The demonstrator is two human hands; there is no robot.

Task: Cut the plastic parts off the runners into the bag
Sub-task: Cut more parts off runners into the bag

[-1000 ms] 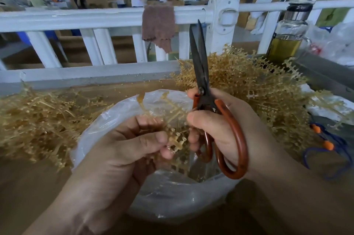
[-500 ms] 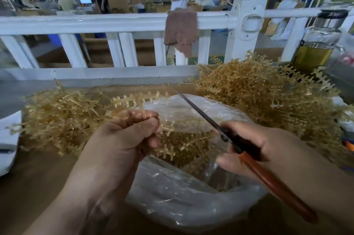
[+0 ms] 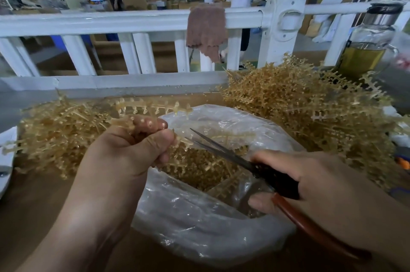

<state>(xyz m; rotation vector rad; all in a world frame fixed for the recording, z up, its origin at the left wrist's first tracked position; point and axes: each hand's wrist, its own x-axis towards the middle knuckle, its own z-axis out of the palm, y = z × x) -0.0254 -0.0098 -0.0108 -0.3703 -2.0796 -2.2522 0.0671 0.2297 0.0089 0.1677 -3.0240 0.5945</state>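
My left hand (image 3: pixel 124 156) grips a tan plastic runner (image 3: pixel 155 107) lined with small parts, holding it over the clear plastic bag (image 3: pixel 199 223). The bag's mouth is open and tan cut parts (image 3: pixel 199 165) lie inside. My right hand (image 3: pixel 310 180) holds red-handled scissors (image 3: pixel 224 152). Their blades are slightly apart and point up-left, tips just right of my left thumb at the runner's lower branch.
A heap of tan runners (image 3: pixel 310 112) lies to the right of the bag, another heap (image 3: pixel 55 129) to the left. A white railing (image 3: pixel 133 21) with a brown cloth (image 3: pixel 206 30) runs behind. A glass bottle (image 3: pixel 368 45) stands at far right.
The scissors swung down from pointing upright to pointing up-left at the runner. My left hand lifted the runner higher over the bag. The camera view shifted left.
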